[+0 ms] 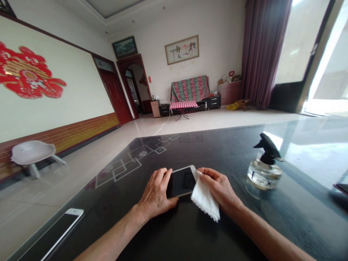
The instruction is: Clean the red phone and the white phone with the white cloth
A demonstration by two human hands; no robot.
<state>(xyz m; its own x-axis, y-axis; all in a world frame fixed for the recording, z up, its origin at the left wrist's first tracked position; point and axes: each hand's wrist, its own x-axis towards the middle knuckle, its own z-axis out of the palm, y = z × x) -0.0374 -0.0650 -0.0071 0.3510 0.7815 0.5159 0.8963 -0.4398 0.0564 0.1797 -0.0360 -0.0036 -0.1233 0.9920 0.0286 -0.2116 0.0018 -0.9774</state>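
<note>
A white-framed smartphone (181, 181) with a dark screen is held low over the black tabletop, in front of me. My left hand (157, 192) grips its left end, with the thumb along the near edge and the fingers at the far edge. A white cloth (206, 197) with a scalloped edge hangs from my right hand (217, 185), pinched between thumb and fingers at the phone's right end. Part of the cloth covers the phone's right edge. Whether the phone touches the table I cannot tell.
To the right stands a clear spray bottle (264, 172) with a black trigger head. Another white phone (54, 235) lies at the table's left edge. A dark object (342, 188) shows at the far right. Beyond the glossy black table (217, 148) is a white stool (33, 152).
</note>
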